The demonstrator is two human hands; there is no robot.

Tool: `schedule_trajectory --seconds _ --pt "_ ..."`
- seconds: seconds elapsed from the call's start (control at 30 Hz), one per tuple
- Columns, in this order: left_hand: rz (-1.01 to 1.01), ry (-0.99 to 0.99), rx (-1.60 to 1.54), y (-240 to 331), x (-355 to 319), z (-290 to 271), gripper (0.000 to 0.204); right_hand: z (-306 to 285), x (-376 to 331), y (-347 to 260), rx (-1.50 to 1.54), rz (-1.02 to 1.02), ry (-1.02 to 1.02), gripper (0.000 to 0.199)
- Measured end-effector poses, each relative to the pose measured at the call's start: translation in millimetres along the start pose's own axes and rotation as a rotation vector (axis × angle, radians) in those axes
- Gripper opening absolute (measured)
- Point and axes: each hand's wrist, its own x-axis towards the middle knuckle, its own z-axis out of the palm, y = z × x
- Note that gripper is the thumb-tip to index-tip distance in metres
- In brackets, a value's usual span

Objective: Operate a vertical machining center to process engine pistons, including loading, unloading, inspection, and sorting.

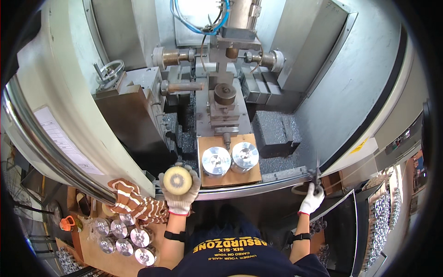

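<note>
My left hand (182, 198), in a white knitted glove with a red cuff, is closed around a round, pale yellow piece (177, 180) with a grey ring in its middle. It is just left of the wooden board (228, 179) at the machine's front edge. Two shiny metal cylinders, a left one (216, 161) and a right one (245, 157), stand upright on that board. Out to the right, my gloved right hand (312, 199) grips a dark air blow gun (317, 174) whose thin nozzle points up and away from me.
Inside the machine stand a central fixture (224, 94), a horizontal spindle (184, 87) and a handwheel (110, 74). Metal chips cover a block (277, 131). A striped cloth (138, 203) hangs by the left door, above several metal cylinders (140, 237). Racks of small parts (380, 226) stand at right.
</note>
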Motion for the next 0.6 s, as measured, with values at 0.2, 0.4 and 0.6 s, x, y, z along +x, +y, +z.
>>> schedule_trajectory --seconds 0.2,0.4,0.6 --pt "0.071 0.078 0.008 6 1 -3 0.062 -17 -59 -114 0.385 -0.04 -0.611 0.017" --pt "0.057 0.031 -0.014 2 4 -4 0.064 33 -100 -310 0.232 -1.213 -0.961 0.075" --pt "0.093 0.001 0.038 3 -1 -5 0.065 82 -120 -321 0.1 -1.234 -1.247 0.075"
